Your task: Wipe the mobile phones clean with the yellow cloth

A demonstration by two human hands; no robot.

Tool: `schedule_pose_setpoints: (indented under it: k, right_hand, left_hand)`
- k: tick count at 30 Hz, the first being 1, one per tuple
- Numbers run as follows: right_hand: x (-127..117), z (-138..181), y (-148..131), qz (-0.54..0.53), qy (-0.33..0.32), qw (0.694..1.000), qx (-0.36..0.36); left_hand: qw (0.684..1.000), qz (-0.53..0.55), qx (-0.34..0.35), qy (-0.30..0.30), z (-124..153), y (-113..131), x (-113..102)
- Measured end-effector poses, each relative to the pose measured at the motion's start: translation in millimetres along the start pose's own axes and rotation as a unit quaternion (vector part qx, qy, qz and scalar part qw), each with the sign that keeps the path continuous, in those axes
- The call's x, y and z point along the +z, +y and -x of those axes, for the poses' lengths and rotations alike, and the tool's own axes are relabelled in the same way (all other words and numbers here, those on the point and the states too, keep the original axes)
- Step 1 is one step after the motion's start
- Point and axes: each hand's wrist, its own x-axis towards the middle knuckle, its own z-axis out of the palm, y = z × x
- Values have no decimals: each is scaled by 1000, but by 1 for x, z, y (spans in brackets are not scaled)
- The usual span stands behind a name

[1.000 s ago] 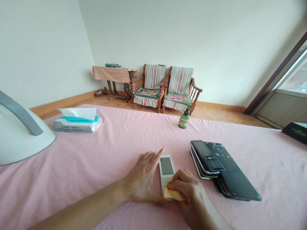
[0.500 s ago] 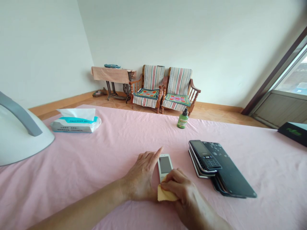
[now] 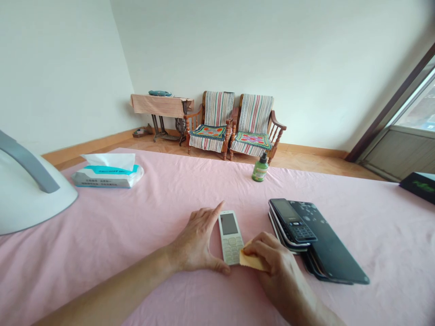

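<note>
Fingers of right hand (image 3: 274,262) clamped on yellow cloth (image 3: 252,261); pale phone (image 3: 231,240) just left of and beyond them, lower right edge at cloth, long axis running near to far, far end angled slightly left. Left hand (image 3: 193,242) flanks opposite side, thumb and forefinger wide apart by its ends, contact unclear; stacked devices (image 3: 324,246) right of right fingers.
</note>
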Motion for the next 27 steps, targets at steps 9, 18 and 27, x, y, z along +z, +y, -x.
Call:
schedule_pose_setpoints:
  k: [9, 18, 27]
  right_hand:
    - [14, -1, -9, 4, -25, 1000, -12]
    - [15, -5, -11, -9, -23, 1000, -17]
    - [18, -6, -20, -16, -44, 999, -20]
  left_hand:
    - [1000, 7, 0, 4, -1, 2, 0]
    - [1000, 16, 3, 12, 0, 2, 1]
    - [1000, 9, 21, 19, -1, 2, 2]
